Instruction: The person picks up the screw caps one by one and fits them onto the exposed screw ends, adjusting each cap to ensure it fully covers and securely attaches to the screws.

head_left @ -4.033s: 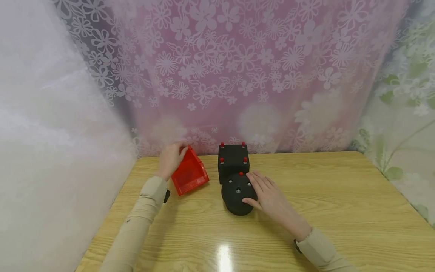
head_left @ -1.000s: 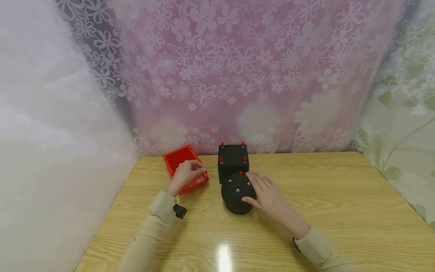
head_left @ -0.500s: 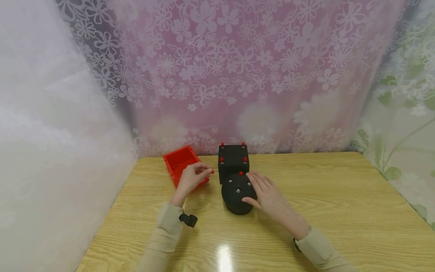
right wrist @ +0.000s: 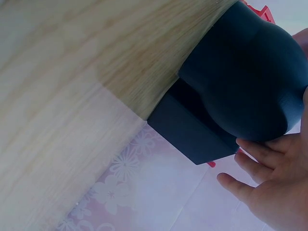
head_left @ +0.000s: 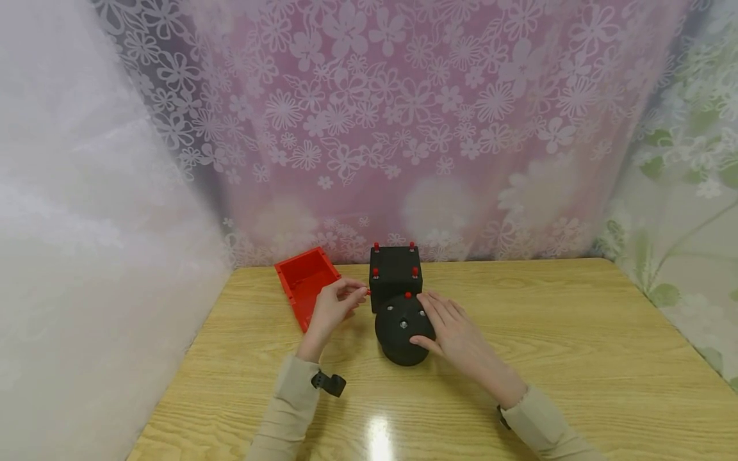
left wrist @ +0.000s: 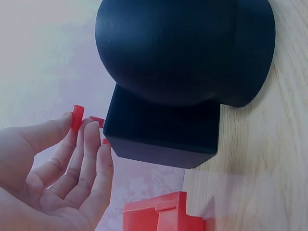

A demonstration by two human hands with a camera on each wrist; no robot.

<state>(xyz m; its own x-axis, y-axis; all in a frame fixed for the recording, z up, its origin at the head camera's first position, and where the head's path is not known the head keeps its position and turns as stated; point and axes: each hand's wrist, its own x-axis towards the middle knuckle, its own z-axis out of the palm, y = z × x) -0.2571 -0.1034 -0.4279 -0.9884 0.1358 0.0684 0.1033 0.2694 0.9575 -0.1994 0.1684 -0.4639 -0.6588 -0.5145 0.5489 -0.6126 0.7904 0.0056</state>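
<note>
My left hand (head_left: 332,308) pinches a small red cylindrical cap (left wrist: 77,118) between thumb and fingertips, just left of the black parts. My right hand (head_left: 461,336) rests on the right side of the black rounded body (head_left: 400,349), fingers extended and thumb on its top. That top has one red cap (head_left: 408,295) at the back and bare metal studs on its left, right and middle. Close behind it stands a black square block (head_left: 394,261) with several red caps on its corners. In the right wrist view, the fingers (right wrist: 257,151) lie along the rounded body.
A red open bin (head_left: 308,282) sits tilted left of the block, partly behind my left hand. All of this stands on a wood-grain table (head_left: 548,333) near its back edge. A pink flowered curtain (head_left: 357,128) hangs behind, with pale sheets at both sides.
My left hand was inside the red bin, then came out with a red cap and moved right toward the black parts. My right hand stays on the rounded body.
</note>
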